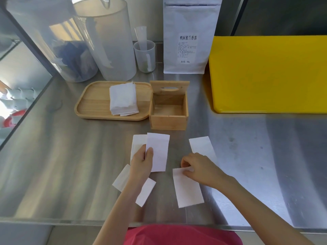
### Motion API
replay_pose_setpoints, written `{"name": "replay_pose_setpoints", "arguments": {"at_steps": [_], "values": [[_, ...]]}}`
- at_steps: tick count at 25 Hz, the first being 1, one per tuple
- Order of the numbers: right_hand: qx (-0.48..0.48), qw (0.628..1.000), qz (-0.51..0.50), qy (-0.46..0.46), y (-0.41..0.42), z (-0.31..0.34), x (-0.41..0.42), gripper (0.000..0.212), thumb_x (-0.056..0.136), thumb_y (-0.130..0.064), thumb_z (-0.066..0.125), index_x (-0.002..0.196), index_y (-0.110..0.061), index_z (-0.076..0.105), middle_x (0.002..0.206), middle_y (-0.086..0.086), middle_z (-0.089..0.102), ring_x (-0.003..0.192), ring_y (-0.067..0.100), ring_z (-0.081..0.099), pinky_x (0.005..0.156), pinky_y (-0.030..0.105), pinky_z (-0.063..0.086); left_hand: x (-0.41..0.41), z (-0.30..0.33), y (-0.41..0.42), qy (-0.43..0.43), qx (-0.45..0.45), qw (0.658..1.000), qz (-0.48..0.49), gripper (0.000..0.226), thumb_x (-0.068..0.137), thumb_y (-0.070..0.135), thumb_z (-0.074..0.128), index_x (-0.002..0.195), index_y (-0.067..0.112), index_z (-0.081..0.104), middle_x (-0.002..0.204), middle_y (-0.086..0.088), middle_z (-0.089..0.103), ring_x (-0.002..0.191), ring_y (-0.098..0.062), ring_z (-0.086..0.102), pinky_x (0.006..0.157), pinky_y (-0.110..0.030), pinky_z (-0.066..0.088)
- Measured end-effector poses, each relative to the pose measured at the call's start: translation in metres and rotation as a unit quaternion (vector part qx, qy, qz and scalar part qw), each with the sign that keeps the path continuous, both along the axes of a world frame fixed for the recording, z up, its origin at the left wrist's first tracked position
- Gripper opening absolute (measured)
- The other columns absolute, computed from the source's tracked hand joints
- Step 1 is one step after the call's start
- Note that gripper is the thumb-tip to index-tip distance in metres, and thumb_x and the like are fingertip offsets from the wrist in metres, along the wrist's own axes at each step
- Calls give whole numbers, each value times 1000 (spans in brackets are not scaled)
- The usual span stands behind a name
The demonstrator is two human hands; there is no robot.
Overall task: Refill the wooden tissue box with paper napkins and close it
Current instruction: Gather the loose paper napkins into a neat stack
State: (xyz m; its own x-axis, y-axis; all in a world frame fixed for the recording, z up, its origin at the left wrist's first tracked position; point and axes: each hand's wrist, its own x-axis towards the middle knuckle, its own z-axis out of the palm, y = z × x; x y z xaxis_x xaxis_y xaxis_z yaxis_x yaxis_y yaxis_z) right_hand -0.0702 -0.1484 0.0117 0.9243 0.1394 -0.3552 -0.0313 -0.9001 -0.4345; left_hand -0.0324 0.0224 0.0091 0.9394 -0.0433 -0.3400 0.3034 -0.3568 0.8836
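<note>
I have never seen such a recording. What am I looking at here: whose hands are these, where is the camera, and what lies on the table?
There is no machine here. A person wears one camera on the head, so the picture looks forward and down at their own two bare hands over a steel counter.

The left hand holds up a folded paper napkin. The right hand pinches the top edge of another napkin that lies flat. A few more folded napkins lie around them.

Behind stands the wooden tissue box, open and empty, its lid upright at the back. Left of it, a wooden tray carries a stack of napkins. Farther back stand clear jugs, a white pouch and a yellow board.
</note>
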Motion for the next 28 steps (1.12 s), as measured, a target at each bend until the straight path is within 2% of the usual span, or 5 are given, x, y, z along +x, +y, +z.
{"name": "replay_pose_setpoints", "arguments": {"at_steps": [5,8,15,19,28], "values": [[256,959,-122,-3,-10,44,9,16,87,-14,57,83,-29,62,83,-18,62,76,0,57,62,4,44,-1,5,-2,74,-110,991,18,22,96,14,42,90,9,63,94,-9,61,89,-24,55,79,-35,42],[392,902,-177,39,-8,55,18,21,91,-16,54,81,-33,61,83,-18,60,76,-1,59,58,2,49,-4,11,-6,143,-175,974,9,30,97,26,41,115,19,64,117,-9,68,108,-27,62,91,-43,49],[318,920,-225,-44,6,44,31,18,92,-16,52,106,-18,63,91,-15,55,83,5,52,66,10,42,-6,26,-18,191,-249,950,2,30,98,32,38,107,18,63,105,-10,67,94,-23,62,78,-36,50],[292,923,-247,-50,5,40,30,22,91,-17,53,111,-14,61,102,-7,53,95,11,49,70,19,45,-8,25,-15,181,-247,952,-27,31,98,33,36,110,21,62,112,-10,67,105,-26,62,92,-47,49],[235,947,-208,-69,7,37,34,21,90,-18,56,111,-16,61,100,-11,52,93,8,48,63,6,37,-14,25,-13,134,-220,965,-55,21,96,20,45,97,25,65,99,-1,69,96,-20,62,96,-45,46]]}}
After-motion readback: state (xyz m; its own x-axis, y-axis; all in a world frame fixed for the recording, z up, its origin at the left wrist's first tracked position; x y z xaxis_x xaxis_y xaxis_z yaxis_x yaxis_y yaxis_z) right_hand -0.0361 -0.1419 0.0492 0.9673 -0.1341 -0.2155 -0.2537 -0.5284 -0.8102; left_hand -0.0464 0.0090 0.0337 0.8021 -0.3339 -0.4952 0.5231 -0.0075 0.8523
